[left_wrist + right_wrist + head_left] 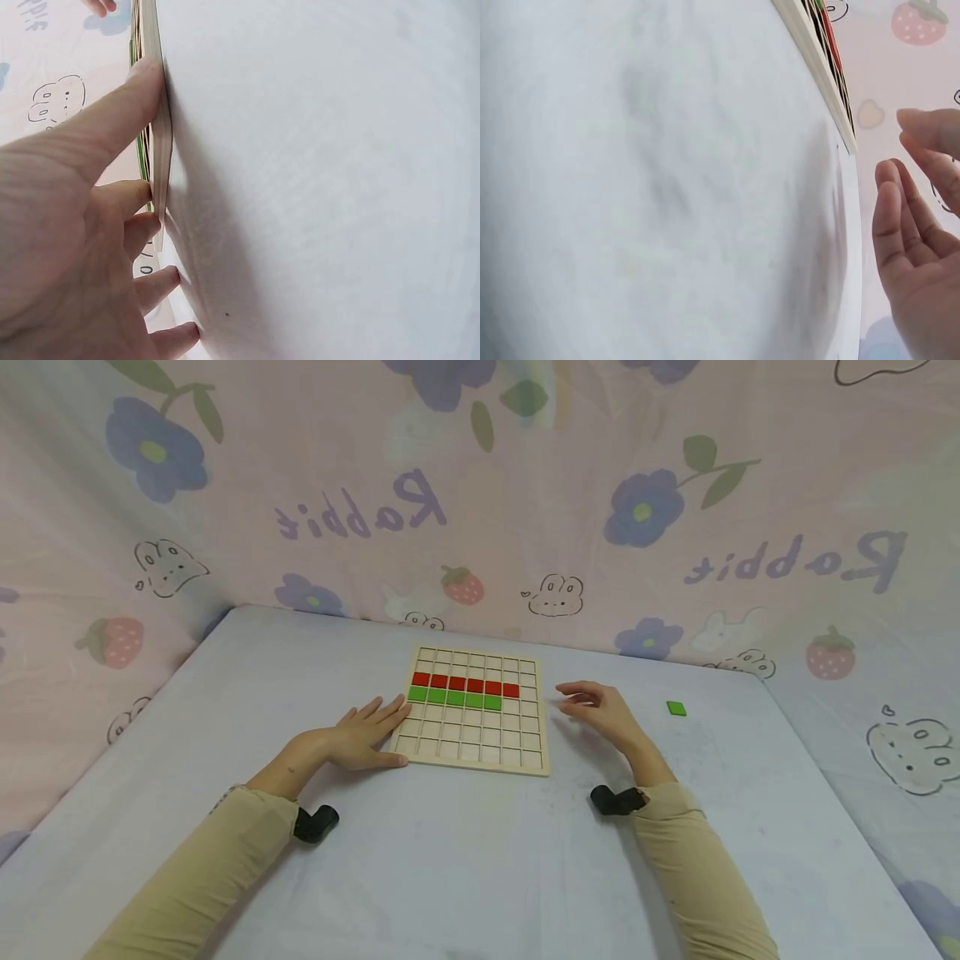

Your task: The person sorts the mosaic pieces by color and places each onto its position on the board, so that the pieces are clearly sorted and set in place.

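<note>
A square wooden grid board (471, 732) lies on the table with a row of several red tiles (457, 683) and, just below it, a row of several green tiles (455, 697). My left hand (356, 739) rests at the board's left edge, fingers spread and straight. In the left wrist view its thumb (131, 105) touches the board's side (154, 37). To the right of the board hovers my right hand (600, 714), fingers loosely bent, apart from the board. The right wrist view shows nothing between its fingers (889, 217).
One loose green tile (677, 708) lies on the white-covered table (480, 860), to the right of my right hand. A printed cloth (510, 527) hangs behind and beside the table. Black devices (317, 824) sit at both wrists.
</note>
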{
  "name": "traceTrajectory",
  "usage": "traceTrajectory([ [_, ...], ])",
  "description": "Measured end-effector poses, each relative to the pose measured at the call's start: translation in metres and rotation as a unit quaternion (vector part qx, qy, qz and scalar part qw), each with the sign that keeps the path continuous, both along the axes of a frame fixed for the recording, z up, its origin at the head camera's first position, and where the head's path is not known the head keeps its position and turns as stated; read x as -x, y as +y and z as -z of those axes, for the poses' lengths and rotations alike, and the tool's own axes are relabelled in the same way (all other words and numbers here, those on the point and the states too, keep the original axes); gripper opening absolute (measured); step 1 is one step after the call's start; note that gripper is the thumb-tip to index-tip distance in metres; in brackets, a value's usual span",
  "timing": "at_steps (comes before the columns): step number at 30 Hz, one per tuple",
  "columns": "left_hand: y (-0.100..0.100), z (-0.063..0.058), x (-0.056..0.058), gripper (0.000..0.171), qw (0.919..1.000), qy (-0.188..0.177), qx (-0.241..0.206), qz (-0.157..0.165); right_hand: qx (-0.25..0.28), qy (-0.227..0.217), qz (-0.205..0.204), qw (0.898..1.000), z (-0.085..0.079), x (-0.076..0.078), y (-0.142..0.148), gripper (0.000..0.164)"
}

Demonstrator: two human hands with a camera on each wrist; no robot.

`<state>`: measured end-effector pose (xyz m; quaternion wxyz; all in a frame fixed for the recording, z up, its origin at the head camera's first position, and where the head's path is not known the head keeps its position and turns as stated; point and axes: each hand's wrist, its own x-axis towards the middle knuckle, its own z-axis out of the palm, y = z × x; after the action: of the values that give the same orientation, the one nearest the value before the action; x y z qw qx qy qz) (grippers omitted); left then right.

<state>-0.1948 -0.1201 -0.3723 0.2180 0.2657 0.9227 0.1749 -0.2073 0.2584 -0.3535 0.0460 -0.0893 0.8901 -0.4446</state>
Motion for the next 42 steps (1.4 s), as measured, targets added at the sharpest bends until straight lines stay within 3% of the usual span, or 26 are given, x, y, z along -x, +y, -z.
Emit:
traceTrajectory([
  [10, -0.001, 0.003, 0.001, 0.084, 1.0000, 0.000, 0.000, 0.000, -0.015, 0.014, 0.019, 1.000, 0.028, 0.016, 0.034, 0.042],
  [23, -0.001, 0.004, 0.002, 0.085, 1.0000, -0.004, -0.003, 0.001, 0.005, 0.016, 0.046, 0.999, 0.023, 0.010, 0.052, 0.043],
  [38, -0.001, 0.002, 0.002, 0.085, 1.0000, -0.005, -0.003, 0.002, 0.055, 0.047, 0.087, 0.994, 0.030, 0.012, 0.077, 0.042],
  [42, -0.001, 0.001, 0.001, 0.084, 1.0000, -0.004, -0.004, 0.005, 0.045, 0.048, 0.111, 0.992, 0.028, 0.009, 0.081, 0.043],
])
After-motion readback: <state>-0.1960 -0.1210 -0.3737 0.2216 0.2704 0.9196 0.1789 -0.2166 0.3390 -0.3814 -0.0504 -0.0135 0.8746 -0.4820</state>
